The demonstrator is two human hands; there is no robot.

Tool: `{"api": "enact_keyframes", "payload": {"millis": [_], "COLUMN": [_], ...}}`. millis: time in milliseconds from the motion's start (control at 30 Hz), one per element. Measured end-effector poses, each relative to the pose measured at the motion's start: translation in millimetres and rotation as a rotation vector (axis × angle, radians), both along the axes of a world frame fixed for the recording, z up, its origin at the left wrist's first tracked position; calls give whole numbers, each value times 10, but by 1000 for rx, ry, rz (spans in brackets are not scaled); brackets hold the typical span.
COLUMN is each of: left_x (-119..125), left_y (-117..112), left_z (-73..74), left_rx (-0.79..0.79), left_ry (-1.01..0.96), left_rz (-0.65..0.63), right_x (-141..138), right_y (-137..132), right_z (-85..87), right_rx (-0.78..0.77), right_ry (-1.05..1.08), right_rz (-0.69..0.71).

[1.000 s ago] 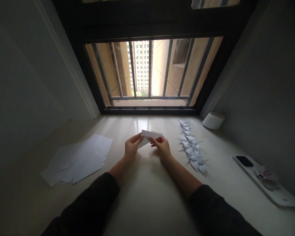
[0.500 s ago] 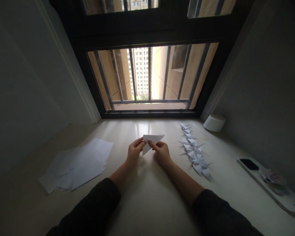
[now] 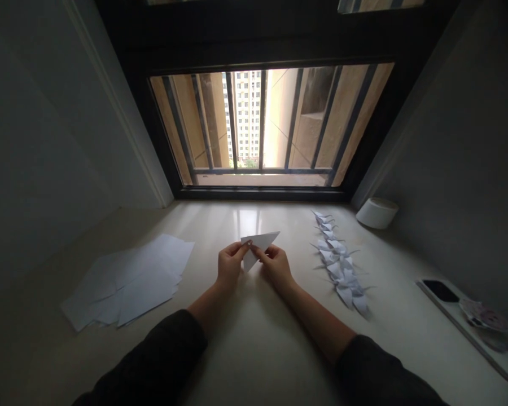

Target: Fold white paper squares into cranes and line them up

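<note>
A white sheet of paper folded into a triangle (image 3: 262,241) is held up between my two hands, above the pale sill. My left hand (image 3: 230,262) pinches its left corner, thumb on the near face. On the right, my right hand (image 3: 276,266) grips the lower right side, its thumb pressed on the paper close to the left thumb. The fingers behind the paper are partly hidden. One point of the triangle sticks out to the upper right, another hangs down between the hands.
Loose white paper sheets (image 3: 131,282) lie spread to the left. Several folded paper cranes (image 3: 341,262) stand in rows on the right. Farther right are a white round object (image 3: 377,213) and a phone (image 3: 461,316) with a grip on its back. A barred window (image 3: 258,194) closes off the far side.
The folded paper has tilted a little, and both hands have shifted slightly left with it. My left thumb lies higher on the paper. The camera view has moved slightly.
</note>
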State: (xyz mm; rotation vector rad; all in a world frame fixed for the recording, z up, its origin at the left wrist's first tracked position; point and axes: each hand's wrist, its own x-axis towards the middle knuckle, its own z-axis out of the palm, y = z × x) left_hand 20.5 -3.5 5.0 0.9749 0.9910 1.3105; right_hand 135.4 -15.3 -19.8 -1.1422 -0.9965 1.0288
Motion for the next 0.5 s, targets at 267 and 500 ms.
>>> {"api": "enact_keyframes", "payload": {"millis": [267,500], "left_x": [-45,-53], "left_y": [-87,-167], "left_z": [-42,-11], "left_rx": [10,-192], "left_ry": [73,62], "left_rz": [-34,-39], "right_x": [-52,-91], "right_y": [-222,-310], "right_z": [59,170], "right_rx": [-66,-244], "right_ry": [53,122], "right_rz": [-13,8]}}
